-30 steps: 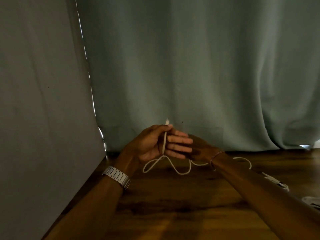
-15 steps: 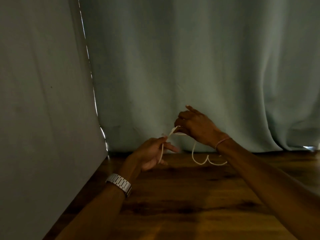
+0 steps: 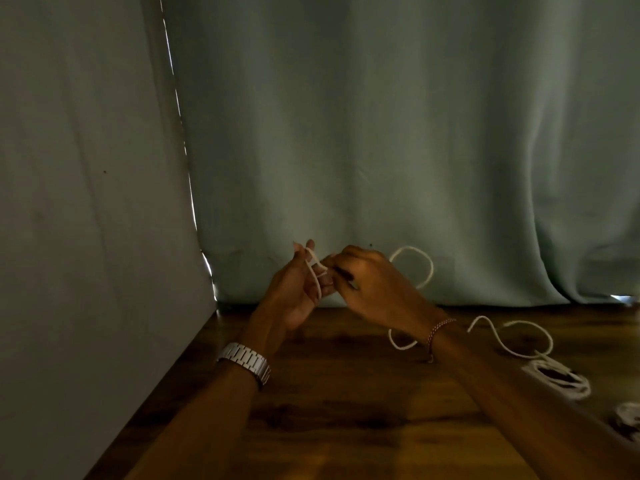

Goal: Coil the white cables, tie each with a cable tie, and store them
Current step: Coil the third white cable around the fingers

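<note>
Right now we are looking at the white cable (image 3: 414, 268), which is running broadly from nine o'clock to three o'clock: a short loop is lying against the left hand (image 3: 294, 292), then the strand is arching up in a ring past the right hand (image 3: 375, 289) and trailing down in loose waves across the wooden table (image 3: 346, 427) toward four o'clock. We are seeing the left hand standing upright, palm turned inward, fingers fairly straight and only loosely parted, with the loop draped across them. The right hand is curling its fingers and pinching the cable just beside the left fingertips. Near four o'clock another coiled cable (image 3: 561, 377) is resting on the table, and a further white bundle is being cut off by the frame edge. The dim light is hiding the exact grip, and the right forearm is covering part of the strand.
</note>
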A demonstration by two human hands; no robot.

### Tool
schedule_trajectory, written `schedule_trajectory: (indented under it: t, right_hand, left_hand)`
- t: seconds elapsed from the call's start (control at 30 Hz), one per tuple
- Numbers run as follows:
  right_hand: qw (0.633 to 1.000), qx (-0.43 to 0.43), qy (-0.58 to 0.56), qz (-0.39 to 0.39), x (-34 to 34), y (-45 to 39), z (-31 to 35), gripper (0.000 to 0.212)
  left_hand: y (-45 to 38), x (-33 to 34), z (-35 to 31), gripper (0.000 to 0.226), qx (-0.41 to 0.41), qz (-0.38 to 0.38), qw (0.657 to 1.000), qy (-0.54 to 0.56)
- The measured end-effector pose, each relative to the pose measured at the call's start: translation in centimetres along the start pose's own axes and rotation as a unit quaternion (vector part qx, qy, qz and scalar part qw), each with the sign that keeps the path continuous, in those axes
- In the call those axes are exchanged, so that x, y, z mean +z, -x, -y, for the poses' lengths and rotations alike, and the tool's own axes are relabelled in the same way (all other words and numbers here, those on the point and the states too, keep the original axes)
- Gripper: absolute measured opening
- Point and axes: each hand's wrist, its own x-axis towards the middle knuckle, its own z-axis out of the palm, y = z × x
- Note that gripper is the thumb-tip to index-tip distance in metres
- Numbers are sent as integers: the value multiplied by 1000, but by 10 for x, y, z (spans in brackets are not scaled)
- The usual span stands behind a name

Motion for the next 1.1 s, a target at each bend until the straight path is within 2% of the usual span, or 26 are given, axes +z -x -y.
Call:
schedule_trajectory:
  t: [0.17,0.27,0.37,0.53,0.7,0.83,0.93,0.97,1.1]
  right_hand:
    - [987,85,-97,94,16,20,11,8]
    - [969,125,-164,134,26,27,6,17]
    - [955,137,-199,170,34,31,3,21]
    - [965,121,-167,163,42,28,-13,19]
    - [977,91,-119,154,42,18,-32,23]
    - [978,53,-46,199,42,7,-47,24]
    - [984,26,-9,174,56,3,-74,26]
    - [982,41,-2,186,54,-1,-76,25]
    - [989,28,36,138,28,-14,-70,19]
  left_hand:
    - [-10,-4,-13,54,20,49,992,118]
    - [-8,-6,-20,53,43,64,987,138]
    - [-2,-8,-23,54,40,55,993,95]
    - [3,-13,-20,53,38,34,999,-2]
    - [9,-20,-21,54,54,86,993,-67]
    - [15,-15,-23,55,-18,153,986,-68]
    - [21,-14,-29,53,-80,215,972,-56]
    - [24,-13,-31,54,-96,244,963,-57]
    - [31,-14,-32,60,-173,345,919,-82]
